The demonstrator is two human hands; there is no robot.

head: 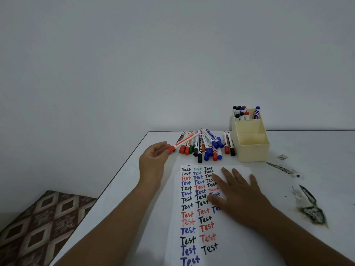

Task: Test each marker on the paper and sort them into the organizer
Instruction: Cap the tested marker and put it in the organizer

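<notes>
Just left of the marker pile (pixel 206 144), a red-capped marker (pixel 182 141) is pinched at its cap end by the left hand (pixel 153 160), its white barrel slanting up over the pile. Nearby, the paper (pixel 192 217), covered in rows of "Test" in black, blue, red and green, lies flat under the right hand (pixel 236 192), whose fingers are spread straight on it. Right of the pile, the cream organizer (pixel 251 148) on the white worktop (pixel 317 150) has markers standing in its rear compartments.
</notes>
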